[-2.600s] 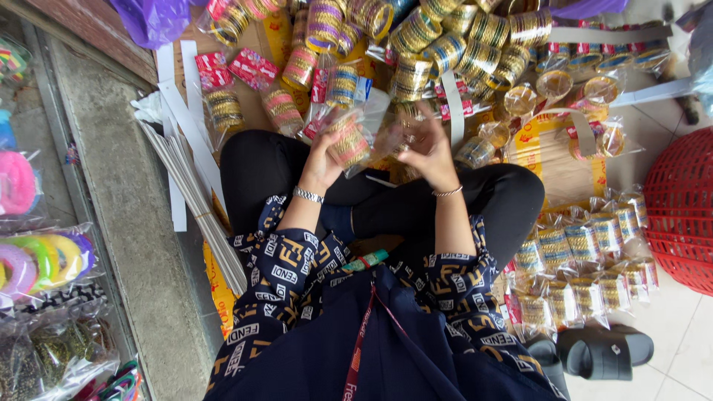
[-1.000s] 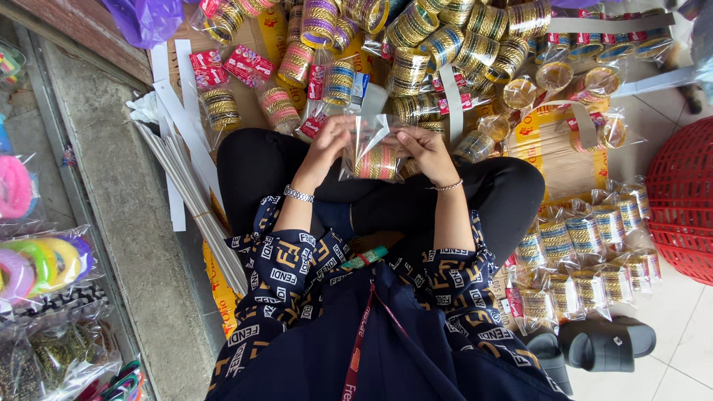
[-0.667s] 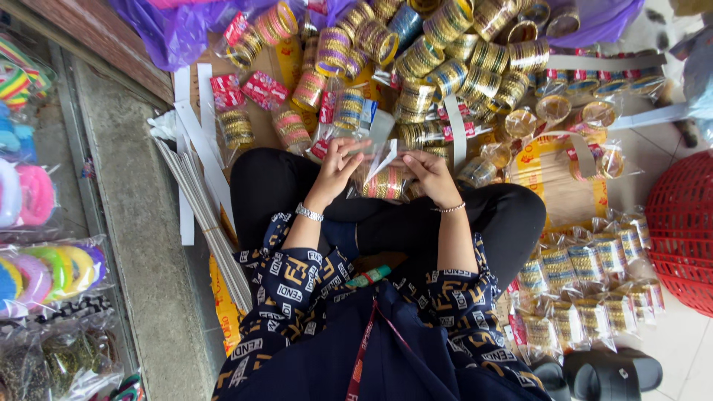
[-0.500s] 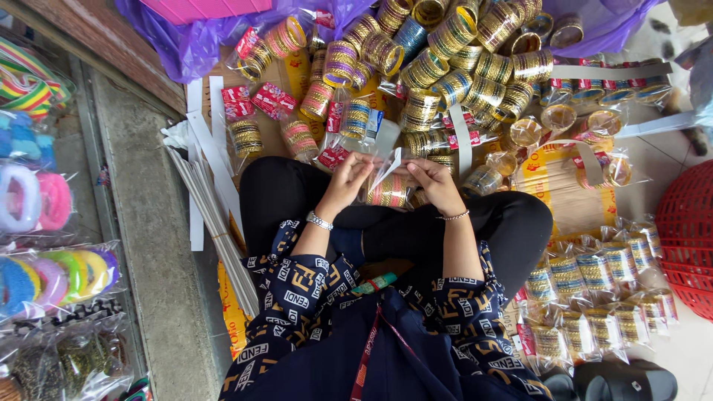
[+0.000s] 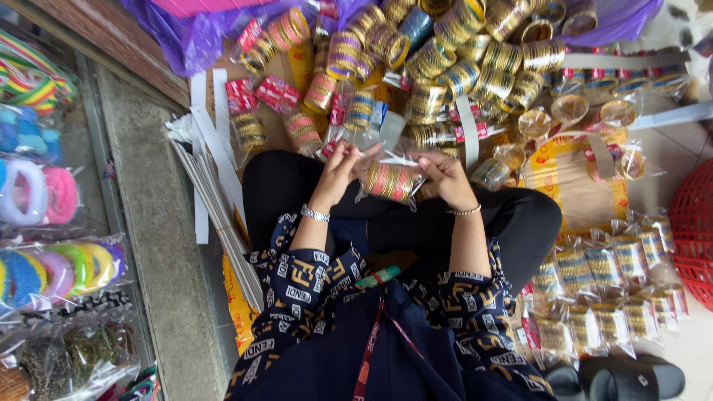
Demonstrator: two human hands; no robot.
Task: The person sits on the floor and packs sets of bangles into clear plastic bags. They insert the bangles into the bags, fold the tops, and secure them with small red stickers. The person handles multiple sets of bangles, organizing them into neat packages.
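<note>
I sit cross-legged and hold a clear plastic bag of pink and gold bangles [image 5: 391, 180] over my lap. My left hand [image 5: 339, 165] pinches the bag's top edge at its left corner. My right hand [image 5: 448, 171] grips the bag's right side, fingers curled on the plastic. The bag's open flap [image 5: 396, 159] lies folded flat between the two hands. Just beyond my hands lies a heap of loose and bagged bangle sets [image 5: 445, 63] in gold, green, purple and blue.
Rows of bagged bangle sets [image 5: 601, 286] lie on the floor at my right, beside dark sandals [image 5: 631, 379]. A red plastic basket [image 5: 694, 230] sits at the far right. White card strips [image 5: 212, 171] lie at my left, bagged hair bands [image 5: 44, 260] further left.
The bag was raised and shaken earlier, then came down to my lap. Both hands have since worked along its top edge and the flap has folded down. The view has shifted slightly.
</note>
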